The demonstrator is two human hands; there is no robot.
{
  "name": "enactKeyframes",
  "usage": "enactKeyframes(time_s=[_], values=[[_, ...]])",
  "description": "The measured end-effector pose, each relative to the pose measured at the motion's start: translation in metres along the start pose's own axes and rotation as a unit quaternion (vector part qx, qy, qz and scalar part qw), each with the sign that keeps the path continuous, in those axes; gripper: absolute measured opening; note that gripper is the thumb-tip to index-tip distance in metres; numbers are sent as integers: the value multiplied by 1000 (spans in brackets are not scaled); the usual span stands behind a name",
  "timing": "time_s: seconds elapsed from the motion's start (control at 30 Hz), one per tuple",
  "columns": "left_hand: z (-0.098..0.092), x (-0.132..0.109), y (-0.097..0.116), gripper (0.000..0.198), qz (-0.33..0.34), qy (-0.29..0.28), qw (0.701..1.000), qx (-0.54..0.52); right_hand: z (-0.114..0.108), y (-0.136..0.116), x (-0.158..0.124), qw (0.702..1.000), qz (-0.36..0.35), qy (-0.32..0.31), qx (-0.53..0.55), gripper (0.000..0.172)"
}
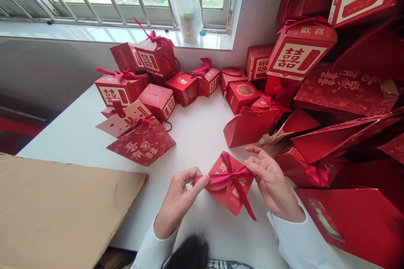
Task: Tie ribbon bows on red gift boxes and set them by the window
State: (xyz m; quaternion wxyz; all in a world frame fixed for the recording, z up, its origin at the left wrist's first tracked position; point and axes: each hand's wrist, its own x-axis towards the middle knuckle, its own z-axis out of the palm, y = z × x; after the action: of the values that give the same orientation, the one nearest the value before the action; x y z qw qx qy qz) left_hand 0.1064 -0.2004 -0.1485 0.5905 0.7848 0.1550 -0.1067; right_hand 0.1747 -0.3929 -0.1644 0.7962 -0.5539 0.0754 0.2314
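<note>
A small red gift box point(217, 195) with gold characters and curved overlapping flaps sits on the white table before me. Across its top runs a dark pink ribbon point(222, 178), crossed or knotted near the middle, with one tail hanging over the front right side. My left hand point(179, 197) pinches the ribbon at the box's left between thumb and forefinger. On the other side, my right hand point(268, 178) grips the ribbon between thumb and forefinger, its other fingers partly lifted. The ribbon is stretched between both hands.
Red gift boxes point(153, 56) and folded bags point(143, 141) stand at the back left. A tall pile of red boxes and bags point(347, 88) fills the right. Brown cardboard point(63, 210) lies at the left. A bagged bottle point(188, 12) stands on the windowsill point(217, 41).
</note>
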Motion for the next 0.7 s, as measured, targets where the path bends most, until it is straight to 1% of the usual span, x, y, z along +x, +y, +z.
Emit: enactKeyframes(time_s=[0.17,0.4,0.6,0.7], values=[[1,0,-6,43,12,-1,1000,-12,4,-1,0,999,-1,16,32,44],[0,-2,-11,44,2,-4,1000,-12,8,-4,-2,998,11,26,54,42],[1,-5,-8,44,-4,6,1000,-2,9,0,-1,999,6,32,33,46],[2,-7,-5,44,-5,12,1000,11,7,2,-1,998,10,32,58,44]])
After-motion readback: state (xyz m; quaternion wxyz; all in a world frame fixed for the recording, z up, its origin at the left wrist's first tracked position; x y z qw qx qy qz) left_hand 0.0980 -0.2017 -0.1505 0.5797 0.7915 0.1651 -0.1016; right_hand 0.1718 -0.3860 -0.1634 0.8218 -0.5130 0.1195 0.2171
